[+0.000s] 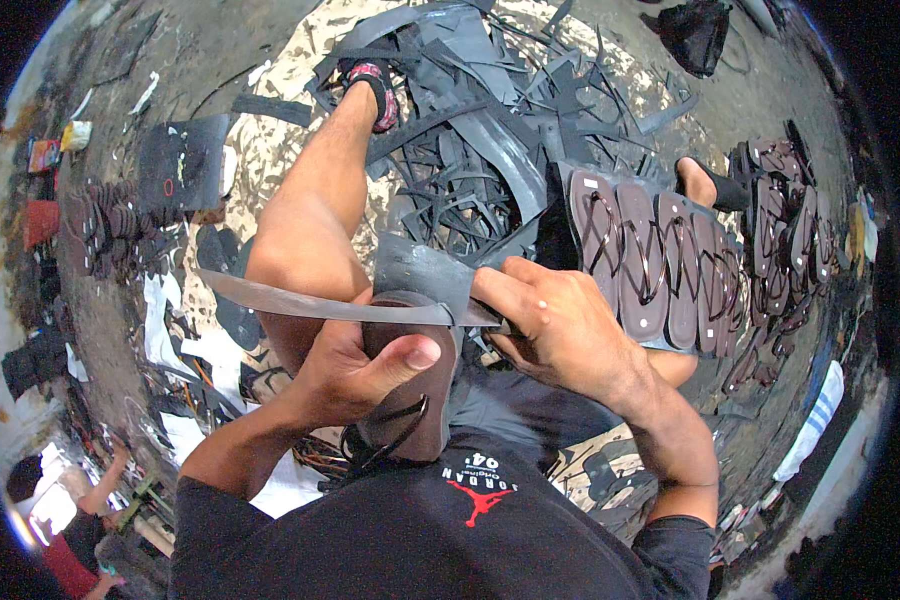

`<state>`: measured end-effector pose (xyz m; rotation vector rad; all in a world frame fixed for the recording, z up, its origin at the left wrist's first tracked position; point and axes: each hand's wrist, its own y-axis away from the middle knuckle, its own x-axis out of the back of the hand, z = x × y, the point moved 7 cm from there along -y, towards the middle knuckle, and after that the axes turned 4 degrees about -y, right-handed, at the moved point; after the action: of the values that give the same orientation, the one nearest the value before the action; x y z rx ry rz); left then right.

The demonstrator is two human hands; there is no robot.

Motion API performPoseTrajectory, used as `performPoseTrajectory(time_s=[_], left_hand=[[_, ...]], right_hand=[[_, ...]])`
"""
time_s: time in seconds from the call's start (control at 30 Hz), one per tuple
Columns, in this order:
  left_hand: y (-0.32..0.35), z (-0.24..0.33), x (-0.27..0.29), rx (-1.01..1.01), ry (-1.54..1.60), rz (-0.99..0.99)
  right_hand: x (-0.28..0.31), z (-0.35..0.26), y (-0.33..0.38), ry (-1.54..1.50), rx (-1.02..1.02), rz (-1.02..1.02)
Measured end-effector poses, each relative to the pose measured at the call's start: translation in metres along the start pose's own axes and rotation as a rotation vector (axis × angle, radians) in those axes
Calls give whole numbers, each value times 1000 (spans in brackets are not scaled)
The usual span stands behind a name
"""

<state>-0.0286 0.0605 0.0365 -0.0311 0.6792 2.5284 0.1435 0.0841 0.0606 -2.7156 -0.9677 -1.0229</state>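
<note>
My left hand (355,370) grips a brown flip-flop sandal (415,400) held upright against my body, thumb pressed on its sole. My right hand (560,325) is closed on the handle end of a long flat knife (320,303), whose blade runs leftward across the top of the sandal. A grey rubber piece (420,270) sticks up just behind the blade. My left leg (310,210) stretches forward, ending in a foot with a patterned sandal (375,85).
A row of finished brown flip-flops (660,260) lies at right, more stacked farther right (780,230). A heap of black rubber strips and offcuts (490,130) covers the ground ahead. Another sandal stack (110,225) sits left. Another person (80,530) is at lower left.
</note>
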Motion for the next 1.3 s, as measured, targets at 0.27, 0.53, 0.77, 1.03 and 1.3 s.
performPoseTrajectory(time_s=[0.27, 0.53, 0.77, 1.03, 1.3], left_hand=[[-7, 3, -25, 83, 10, -277], [-9, 2, 24, -170, 694, -266], [-71, 4, -38, -465, 714, 553], [-82, 10, -44, -307, 760, 421], [-64, -7, -43, -356, 673, 324]], right_hand=[[15, 4, -1, -157, 100, -299], [28, 86, 69, -598, -343, 692], [-5, 31, 35, -409, -270, 741], [-37, 64, 50, -176, -162, 993], [4, 37, 41, -111, -74, 542]])
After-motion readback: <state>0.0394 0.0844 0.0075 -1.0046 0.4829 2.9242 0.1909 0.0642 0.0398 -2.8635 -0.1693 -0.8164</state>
